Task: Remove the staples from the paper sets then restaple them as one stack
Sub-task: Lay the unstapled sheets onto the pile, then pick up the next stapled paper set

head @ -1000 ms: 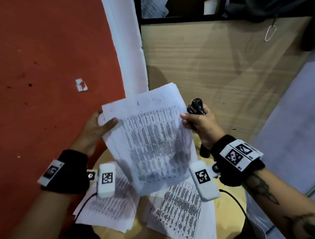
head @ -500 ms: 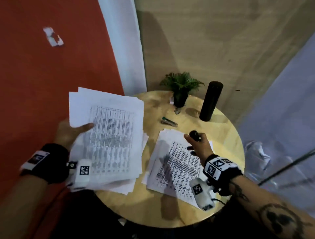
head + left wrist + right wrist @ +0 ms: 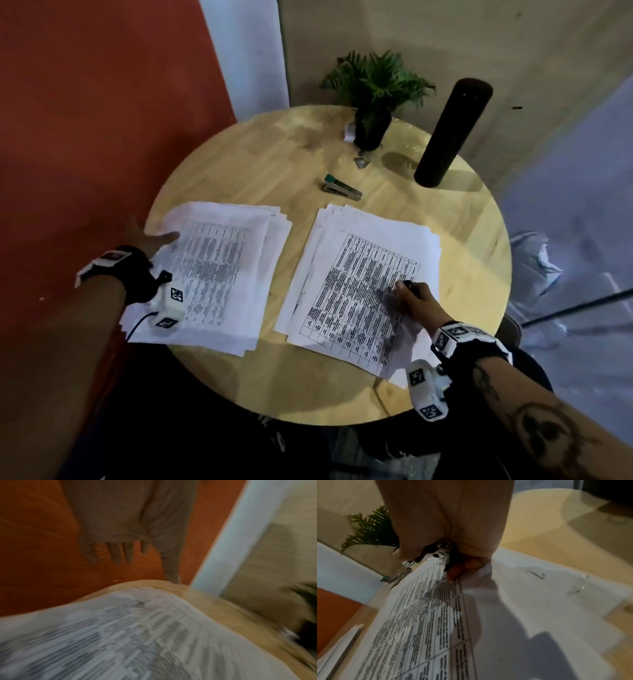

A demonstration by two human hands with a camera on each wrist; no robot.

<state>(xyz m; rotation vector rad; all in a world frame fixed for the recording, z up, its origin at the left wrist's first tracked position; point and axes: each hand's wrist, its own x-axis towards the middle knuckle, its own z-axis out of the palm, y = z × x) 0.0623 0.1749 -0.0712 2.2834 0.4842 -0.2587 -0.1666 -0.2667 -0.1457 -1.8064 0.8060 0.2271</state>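
On the round surface, seen from the head, two paper sets lay apart, the stapler beyond them. The left wrist view showed the left hand spread, holding nothing. The right wrist view showed the right hand gripping a staple remover on the right set. Staple removal seemed underway; finding the next staple comes next.

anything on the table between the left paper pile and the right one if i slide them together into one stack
Nothing visible does. Bare tabletop separates the left paper pile from the right paper pile. The stapler lies beyond the gap, farther back. The right hand, gripping a staple remover, rests on the right pile.
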